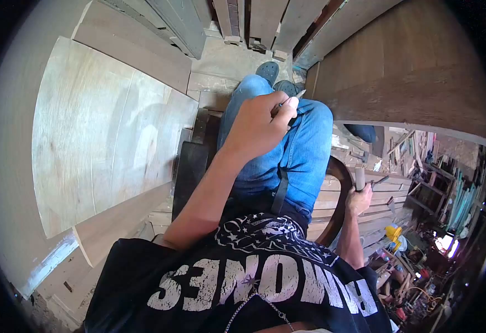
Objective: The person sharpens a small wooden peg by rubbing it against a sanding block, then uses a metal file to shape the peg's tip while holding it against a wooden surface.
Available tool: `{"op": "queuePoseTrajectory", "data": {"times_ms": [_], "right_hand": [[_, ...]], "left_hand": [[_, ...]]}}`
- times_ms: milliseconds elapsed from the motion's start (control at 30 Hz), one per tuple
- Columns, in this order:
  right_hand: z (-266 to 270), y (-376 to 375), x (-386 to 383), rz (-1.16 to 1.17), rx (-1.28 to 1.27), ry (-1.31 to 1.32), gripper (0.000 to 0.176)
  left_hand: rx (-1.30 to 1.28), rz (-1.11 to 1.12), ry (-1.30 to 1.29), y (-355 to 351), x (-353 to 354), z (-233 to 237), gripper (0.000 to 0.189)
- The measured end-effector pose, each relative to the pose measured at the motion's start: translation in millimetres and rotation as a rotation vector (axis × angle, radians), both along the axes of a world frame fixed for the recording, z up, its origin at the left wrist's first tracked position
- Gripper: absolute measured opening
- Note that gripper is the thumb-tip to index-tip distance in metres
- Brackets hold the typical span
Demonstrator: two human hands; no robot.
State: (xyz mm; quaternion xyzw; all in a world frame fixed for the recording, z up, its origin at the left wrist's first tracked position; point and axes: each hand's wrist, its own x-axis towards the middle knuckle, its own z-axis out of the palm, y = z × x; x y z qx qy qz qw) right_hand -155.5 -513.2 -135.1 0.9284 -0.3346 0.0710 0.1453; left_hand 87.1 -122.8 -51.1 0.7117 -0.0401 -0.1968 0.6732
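A: Left grip [268,118]?
B: Pinches small pointed piece [302,95] over the jeans [307,127]; likely light, stiff, take behind the tip
A: Right grip [359,201]?
B: Closed on pale wooden piece [360,178], near curved wooden frame [345,193]; likely rigid, hold low down

Soft daylight-like brightness fills the middle of the frame, washing the pale panel [107,139] at left, where a faint, soft-edged shadow falls. The left hand [264,125] looks fairly sharp. At lower right the clutter [406,277] sinks into dimness around a blown-out white patch [445,244]. Fisheye distortion bends the edges; the corners go black.
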Motion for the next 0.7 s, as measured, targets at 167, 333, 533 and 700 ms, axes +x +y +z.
{"op": "queuePoseTrajectory", "data": {"times_ms": [167,333,533,700], "right_hand": [[0,1,1,-0.016,0.004,-0.001,0.038],[1,-1,0,-0.006,0.018,0.012,0.039],[-2,-3,-2,0.016,0.014,-0.014,0.037],[1,2,-1,0.058,-0.013,-0.004,0.038]], "left_hand": [[0.038,-0.012,-0.018,3,1,2,0.031],[0.046,-0.013,-0.016,2,1,2,0.031],[0.02,0.057,0.031,3,2,11,0.031],[0.004,0.079,0.034,2,3,4,0.027]]}}
